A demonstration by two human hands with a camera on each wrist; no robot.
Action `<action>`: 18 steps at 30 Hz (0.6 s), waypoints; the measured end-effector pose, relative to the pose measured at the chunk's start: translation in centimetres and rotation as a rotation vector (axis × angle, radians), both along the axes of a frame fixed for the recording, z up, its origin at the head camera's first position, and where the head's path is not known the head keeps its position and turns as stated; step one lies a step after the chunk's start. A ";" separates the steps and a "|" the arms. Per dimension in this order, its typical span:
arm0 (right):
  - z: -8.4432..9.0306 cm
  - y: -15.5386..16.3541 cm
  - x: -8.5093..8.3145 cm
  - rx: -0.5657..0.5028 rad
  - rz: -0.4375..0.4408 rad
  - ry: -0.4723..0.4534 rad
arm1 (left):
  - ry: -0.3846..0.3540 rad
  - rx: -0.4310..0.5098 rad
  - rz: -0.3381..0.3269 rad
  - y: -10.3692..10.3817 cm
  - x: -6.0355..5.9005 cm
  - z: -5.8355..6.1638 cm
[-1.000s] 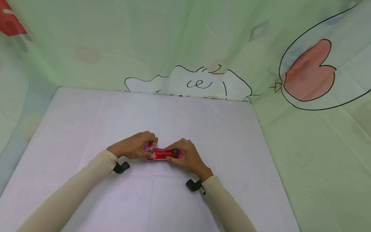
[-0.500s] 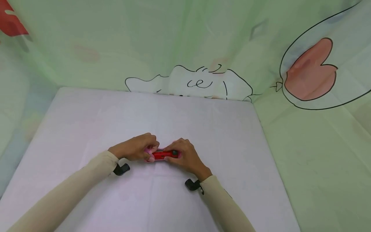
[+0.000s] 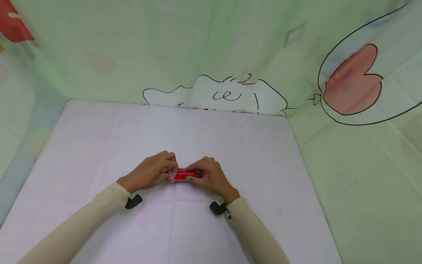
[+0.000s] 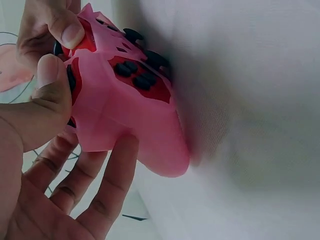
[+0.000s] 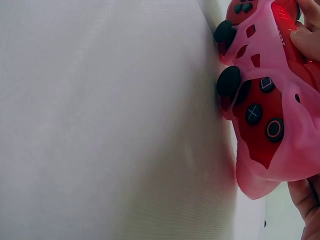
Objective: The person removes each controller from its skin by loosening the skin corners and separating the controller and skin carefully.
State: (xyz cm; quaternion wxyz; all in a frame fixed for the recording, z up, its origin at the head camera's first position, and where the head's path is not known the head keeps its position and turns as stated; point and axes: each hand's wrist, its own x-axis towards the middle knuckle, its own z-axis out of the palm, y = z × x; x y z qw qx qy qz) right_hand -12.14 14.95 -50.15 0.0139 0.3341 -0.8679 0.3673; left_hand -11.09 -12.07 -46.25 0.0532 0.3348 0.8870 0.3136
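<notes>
Between both hands, near the middle of the table, is a red game controller (image 3: pixel 184 175) in a pink silicone cover (image 4: pixel 155 132). It stands with its red shoulder edge facing up. The left wrist view shows the black direction buttons (image 4: pixel 136 75) and thumbsticks through the cover. My left hand (image 3: pixel 151 172) pinches the cover at the controller's left end, thumb on the near side and fingers beyond. My right hand (image 3: pixel 212 176) grips the right end between thumb and fingers. In the right wrist view, the cover frames the face buttons (image 5: pixel 260 115); the hand is mostly cut off there.
A pale cloth-covered table (image 3: pixel 132 128) surrounds the hands. Green printed curtains (image 3: pixel 132 47) rise behind it and at the sides. Small black wrist cameras (image 3: pixel 217 208) hang below each wrist.
My left hand shifts slightly left, its wrist lower, and now covers the dark shoulder buttons seen at the left end a second ago. My right hand stays nearly still.
</notes>
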 end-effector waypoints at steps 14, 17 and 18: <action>-0.2 -0.5 -0.4 0.007 -0.008 0.013 | 0.173 -0.086 0.038 -0.3 1.7 -0.9; -0.2 -0.4 -0.5 0.017 -0.008 0.001 | 0.214 -0.079 0.051 0.0 1.8 -1.2; -0.2 -0.4 -0.5 0.020 -0.004 0.000 | 0.222 -0.075 0.057 0.1 1.8 -1.2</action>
